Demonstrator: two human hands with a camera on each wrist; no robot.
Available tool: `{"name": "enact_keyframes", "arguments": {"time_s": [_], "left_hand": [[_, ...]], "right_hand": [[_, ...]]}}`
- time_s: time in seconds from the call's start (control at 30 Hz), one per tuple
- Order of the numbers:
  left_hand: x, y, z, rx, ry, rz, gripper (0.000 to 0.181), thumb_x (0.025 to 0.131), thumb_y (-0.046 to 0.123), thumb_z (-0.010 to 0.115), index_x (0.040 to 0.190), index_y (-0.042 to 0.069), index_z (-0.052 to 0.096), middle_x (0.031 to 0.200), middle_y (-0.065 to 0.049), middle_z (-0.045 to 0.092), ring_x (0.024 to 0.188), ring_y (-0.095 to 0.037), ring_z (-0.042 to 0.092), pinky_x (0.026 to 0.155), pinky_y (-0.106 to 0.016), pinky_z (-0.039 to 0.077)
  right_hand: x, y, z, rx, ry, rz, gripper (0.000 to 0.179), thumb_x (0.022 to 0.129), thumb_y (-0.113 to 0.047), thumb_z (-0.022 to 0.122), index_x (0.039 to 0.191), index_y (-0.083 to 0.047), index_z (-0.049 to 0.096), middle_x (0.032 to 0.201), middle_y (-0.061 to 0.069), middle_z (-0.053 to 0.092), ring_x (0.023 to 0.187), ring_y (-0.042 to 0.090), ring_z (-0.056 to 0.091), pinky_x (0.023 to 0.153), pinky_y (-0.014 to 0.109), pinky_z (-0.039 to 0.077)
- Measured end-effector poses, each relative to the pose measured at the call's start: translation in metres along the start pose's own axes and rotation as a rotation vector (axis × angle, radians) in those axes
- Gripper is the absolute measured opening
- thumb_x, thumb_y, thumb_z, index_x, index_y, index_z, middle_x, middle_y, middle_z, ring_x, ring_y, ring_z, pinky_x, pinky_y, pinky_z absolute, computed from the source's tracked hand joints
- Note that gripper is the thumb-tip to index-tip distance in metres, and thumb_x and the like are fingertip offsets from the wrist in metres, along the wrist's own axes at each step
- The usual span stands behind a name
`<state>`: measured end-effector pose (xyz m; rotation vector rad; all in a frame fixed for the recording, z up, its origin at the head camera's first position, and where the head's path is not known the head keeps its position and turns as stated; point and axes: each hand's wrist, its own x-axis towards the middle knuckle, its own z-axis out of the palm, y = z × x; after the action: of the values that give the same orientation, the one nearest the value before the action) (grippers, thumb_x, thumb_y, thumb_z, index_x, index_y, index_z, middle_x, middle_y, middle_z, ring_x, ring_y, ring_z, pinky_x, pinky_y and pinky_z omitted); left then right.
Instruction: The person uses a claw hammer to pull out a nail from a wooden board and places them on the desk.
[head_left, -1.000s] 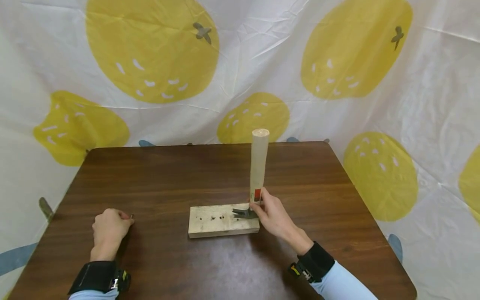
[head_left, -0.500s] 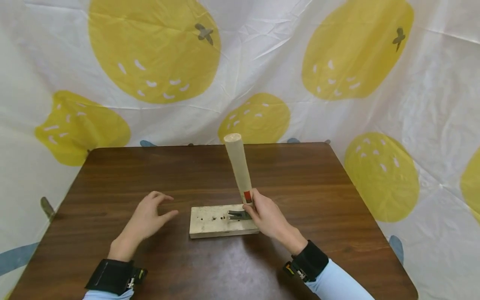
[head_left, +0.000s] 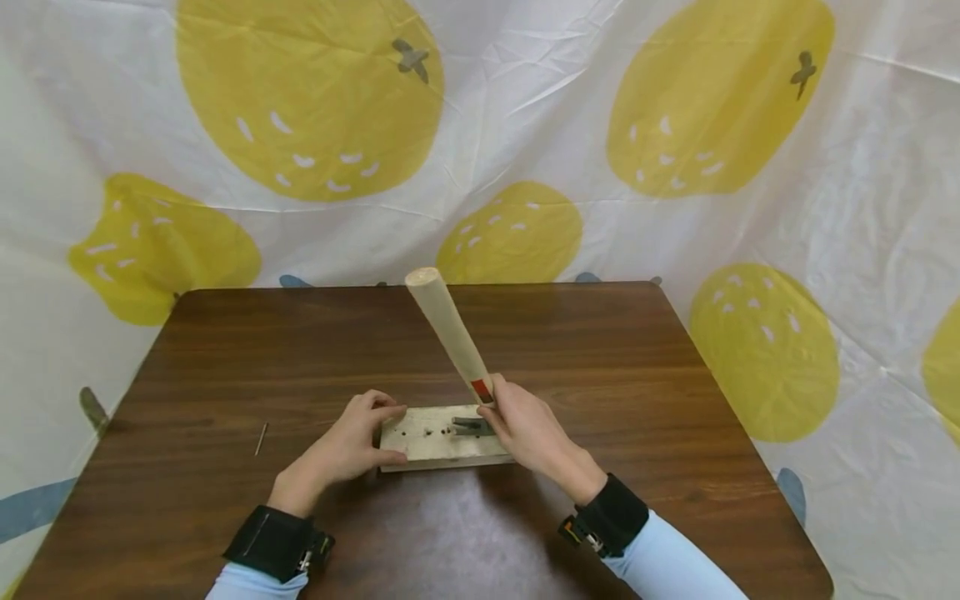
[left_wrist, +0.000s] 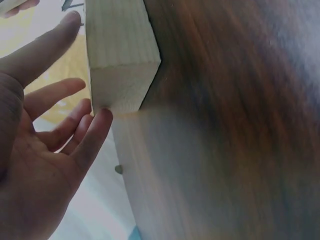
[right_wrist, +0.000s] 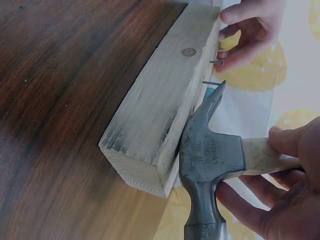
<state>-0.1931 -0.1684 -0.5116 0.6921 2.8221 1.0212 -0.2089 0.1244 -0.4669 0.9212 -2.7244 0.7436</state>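
A pale wooden block (head_left: 420, 450) with a row of holes lies on the table. My right hand (head_left: 534, 427) grips a claw hammer (head_left: 448, 329) by its handle close to the head, the handle leaning up and left. In the right wrist view, the steel hammer head (right_wrist: 210, 150) lies along the block's top face. Its claw tip is right at a nail (right_wrist: 211, 83) sticking out of the block; a second nail (right_wrist: 216, 62) stands beyond. My left hand (head_left: 348, 440) is at the block's left end, thumb and fingers spread around it, fingertips right at its edges.
A loose nail (head_left: 261, 439) lies on the brown wooden table (head_left: 225, 358), left of my left hand. A white curtain (head_left: 517, 92) with yellow fruit prints hangs behind the table and along its sides.
My left hand has let go of the loose nail on the table and moved right to the block. The hammer handle has tilted left as the claw shifted left along the block.
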Motion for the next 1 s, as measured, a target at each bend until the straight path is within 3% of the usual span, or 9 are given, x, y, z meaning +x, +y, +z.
{"name": "enact_keyframes", "arguments": {"time_s": [0.43,1.0], "left_hand": [[0.002,0.003,0.002,0.032,-0.025,-0.058,0.074,0.081,0.026,0.090,0.141,-0.004,0.059,0.129,-0.016,0.050,0.123,-0.039,0.042,0.097,-0.053,0.044],[0.008,0.007,-0.002,0.074,-0.052,-0.053,0.074,0.078,0.027,0.092,0.138,-0.004,0.061,0.123,-0.014,0.052,0.117,-0.034,0.047,0.094,-0.048,0.046]], "right_hand": [[0.005,-0.008,0.006,-0.022,-0.041,-0.001,0.023,0.100,-0.018,0.070,0.116,-0.008,0.056,0.092,0.005,0.064,0.077,0.017,0.062,0.061,0.037,0.051],[0.011,-0.014,0.012,0.007,-0.014,-0.029,0.023,0.100,-0.019,0.071,0.115,-0.008,0.057,0.090,0.002,0.063,0.076,0.015,0.061,0.059,0.035,0.051]]}}
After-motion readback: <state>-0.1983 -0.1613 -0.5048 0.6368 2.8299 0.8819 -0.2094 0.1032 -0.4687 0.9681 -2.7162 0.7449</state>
